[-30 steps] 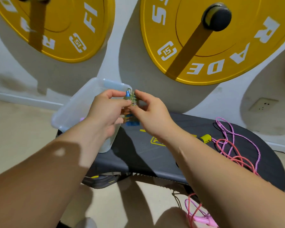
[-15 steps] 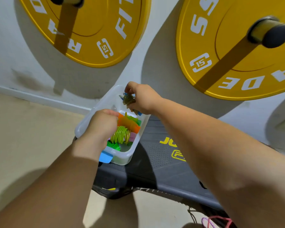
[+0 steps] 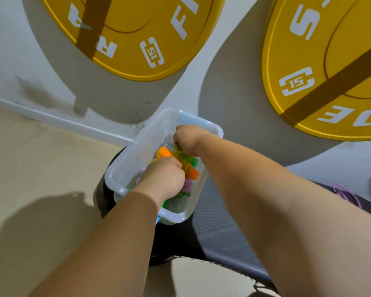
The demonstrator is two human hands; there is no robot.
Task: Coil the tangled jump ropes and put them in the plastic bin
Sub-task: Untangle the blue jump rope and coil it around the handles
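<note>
Ropes (image 3: pixel 193 173): coiled, with orange handles, lying inside the bin (image 3: pixel 135 151); one green-yellow coil (image 3: pixel 177 149) is held at the bin's 12 o'clock end.
Step judged: the coil is being set down among the others. The task looks only partly done, since a purple rope (image 3: pixel 344 195) lies loose on the bench (image 3: pixel 223 221), at 3 o'clock of the bin.
Method: the coil should be lowered flat and pressed down before release, so that its loops are not sprung open. Handles are best tucked along the wall.
Risk: the bin is set at the bench's 9 o'clock end and may be tipped if it is pushed that way.
Right hand (image 3: pixel 187 139): reached over the rim from 4 o'clock, knuckles up, fingers curled down and pinched on the coil.
Left hand (image 3: pixel 162 179): brought in from 6 o'clock, back of the hand up, fingers curled under against the ropes. Whether anything is gripped cannot be told.
</note>
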